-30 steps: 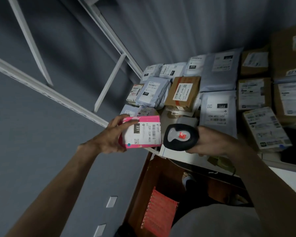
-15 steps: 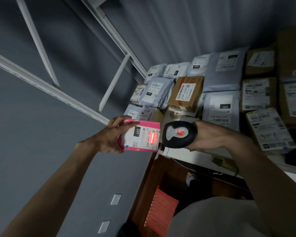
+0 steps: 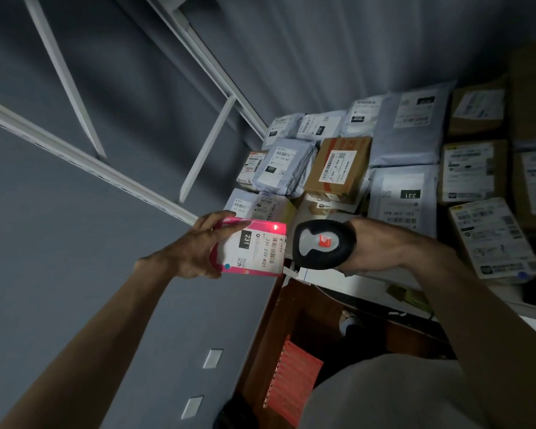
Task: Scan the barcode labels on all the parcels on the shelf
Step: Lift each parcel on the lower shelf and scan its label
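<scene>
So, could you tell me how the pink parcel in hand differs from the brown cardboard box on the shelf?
The flat pink parcel is gripped by the left hand with a red scanner spot at its corner; the thicker brown cardboard box lies unlit among other parcels. Both carry white barcode labels.

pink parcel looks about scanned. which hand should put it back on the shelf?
Left. The left hand already grips the pink parcel beside the shelf edge; the right hand is occupied holding the barcode scanner.
</scene>
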